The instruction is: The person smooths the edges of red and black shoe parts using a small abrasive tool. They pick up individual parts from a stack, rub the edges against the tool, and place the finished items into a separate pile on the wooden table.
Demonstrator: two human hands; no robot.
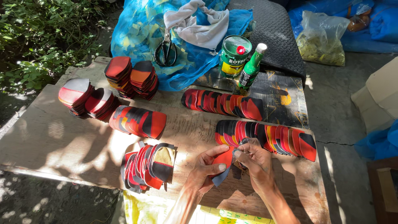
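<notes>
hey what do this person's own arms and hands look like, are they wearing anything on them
Both forearms come up from the bottom edge of the view, bare as far as they show: no sleeves are in sight. The left hand and right hand wear no gloves, and I can make out no rings, watch or bracelet, though hard sunlight and shadow blur fine detail. Fingernails look short and unpainted.
</notes>
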